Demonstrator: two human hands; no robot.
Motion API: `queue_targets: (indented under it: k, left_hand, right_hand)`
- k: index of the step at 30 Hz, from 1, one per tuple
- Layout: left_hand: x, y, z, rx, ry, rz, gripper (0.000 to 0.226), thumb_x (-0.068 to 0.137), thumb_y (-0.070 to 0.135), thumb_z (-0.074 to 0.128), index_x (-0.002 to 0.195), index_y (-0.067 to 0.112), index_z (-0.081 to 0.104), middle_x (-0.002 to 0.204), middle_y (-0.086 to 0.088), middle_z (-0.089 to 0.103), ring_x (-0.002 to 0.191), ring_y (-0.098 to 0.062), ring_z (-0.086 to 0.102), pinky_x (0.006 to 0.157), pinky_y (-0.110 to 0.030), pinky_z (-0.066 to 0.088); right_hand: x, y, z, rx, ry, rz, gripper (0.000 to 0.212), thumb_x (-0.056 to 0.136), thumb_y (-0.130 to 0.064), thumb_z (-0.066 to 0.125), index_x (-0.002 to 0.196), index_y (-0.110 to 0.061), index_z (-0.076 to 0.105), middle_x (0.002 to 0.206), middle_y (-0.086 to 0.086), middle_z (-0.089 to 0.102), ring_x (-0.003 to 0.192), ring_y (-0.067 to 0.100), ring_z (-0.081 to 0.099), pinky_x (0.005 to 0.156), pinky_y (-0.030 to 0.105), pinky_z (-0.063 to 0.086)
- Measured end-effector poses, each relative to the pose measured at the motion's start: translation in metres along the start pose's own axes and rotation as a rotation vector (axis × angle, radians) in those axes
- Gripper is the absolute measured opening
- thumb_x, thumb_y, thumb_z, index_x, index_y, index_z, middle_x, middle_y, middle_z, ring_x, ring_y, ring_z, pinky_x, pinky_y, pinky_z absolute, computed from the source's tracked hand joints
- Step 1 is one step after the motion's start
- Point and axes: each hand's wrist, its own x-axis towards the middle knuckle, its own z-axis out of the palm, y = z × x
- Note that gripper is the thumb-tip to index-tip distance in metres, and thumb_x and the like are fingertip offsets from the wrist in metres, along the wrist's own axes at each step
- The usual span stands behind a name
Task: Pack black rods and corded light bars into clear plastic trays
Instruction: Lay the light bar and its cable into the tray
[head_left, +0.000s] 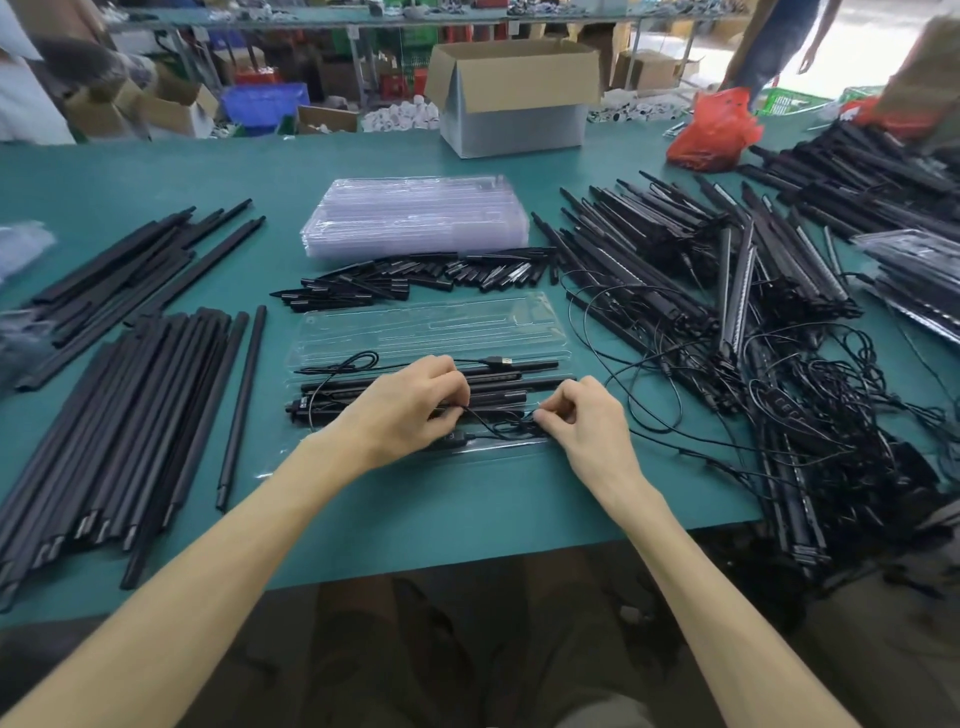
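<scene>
Clear plastic tray (415, 325) at near centre of desk (467, 509), black rods (535, 384) already seated inside. Left hand (410, 410) and right hand (582, 421) each pinch thin cord (483, 423) over near slot. Step: gathering cord. Next: tuck loops flat within slot.

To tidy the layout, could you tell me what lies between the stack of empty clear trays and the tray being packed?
Head view: a loose row of short black rods lies there on the green table.
</scene>
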Motion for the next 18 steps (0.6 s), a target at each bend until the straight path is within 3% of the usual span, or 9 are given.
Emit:
queue_targets:
  k: [4, 6, 10, 14, 18]
  left_hand:
    - [0.003, 0.005, 0.002, 0.072, -0.006, 0.032, 0.015, 0.093, 0.024, 0.066, 0.094, 0.014, 0.055, 0.097, 0.003, 0.051, 0.088, -0.016, 0.048, 0.071, -0.041, 0.051]
    - [0.006, 0.010, 0.005, 0.096, -0.008, 0.075, 0.014, 0.094, 0.022, 0.066, 0.102, 0.014, 0.059, 0.102, 0.001, 0.054, 0.094, -0.018, 0.052, 0.076, -0.039, 0.052]
    - [0.013, 0.022, 0.010, 0.142, -0.040, 0.168, 0.032, 0.093, 0.014, 0.067, 0.125, 0.016, 0.066, 0.112, -0.005, 0.062, 0.102, -0.025, 0.059, 0.080, -0.037, 0.052]
    - [0.019, 0.022, 0.007, 0.116, -0.090, 0.154, 0.036, 0.098, 0.023, 0.062, 0.134, 0.023, 0.063, 0.116, -0.001, 0.062, 0.107, -0.020, 0.057, 0.081, -0.032, 0.047]
    - [0.021, 0.019, 0.006, 0.128, -0.118, 0.140, 0.036, 0.101, 0.014, 0.055, 0.135, 0.024, 0.063, 0.120, 0.003, 0.063, 0.109, -0.021, 0.056, 0.085, -0.029, 0.041]
  right_hand:
    - [0.002, -0.002, 0.000, -0.009, -0.013, 0.012, 0.015, 0.089, -0.022, 0.075, 0.079, -0.019, 0.064, 0.083, -0.006, 0.052, 0.078, 0.012, 0.053, 0.078, 0.037, 0.051]
    - [0.002, -0.002, 0.000, -0.014, -0.016, 0.017, 0.016, 0.088, -0.022, 0.075, 0.079, -0.019, 0.064, 0.083, -0.006, 0.052, 0.078, 0.013, 0.053, 0.078, 0.038, 0.051]
    - [0.002, -0.003, 0.001, -0.027, -0.015, 0.027, 0.014, 0.089, -0.023, 0.074, 0.080, -0.019, 0.064, 0.084, -0.005, 0.052, 0.081, 0.016, 0.055, 0.078, 0.038, 0.050]
    - [0.002, -0.003, 0.002, -0.038, -0.014, 0.025, 0.013, 0.090, -0.024, 0.073, 0.080, -0.020, 0.064, 0.084, -0.007, 0.051, 0.083, 0.014, 0.054, 0.077, 0.037, 0.049]
    - [0.002, -0.004, 0.002, -0.071, -0.029, 0.023, 0.014, 0.091, -0.028, 0.072, 0.080, -0.022, 0.064, 0.084, -0.008, 0.050, 0.086, 0.015, 0.053, 0.074, 0.035, 0.045]
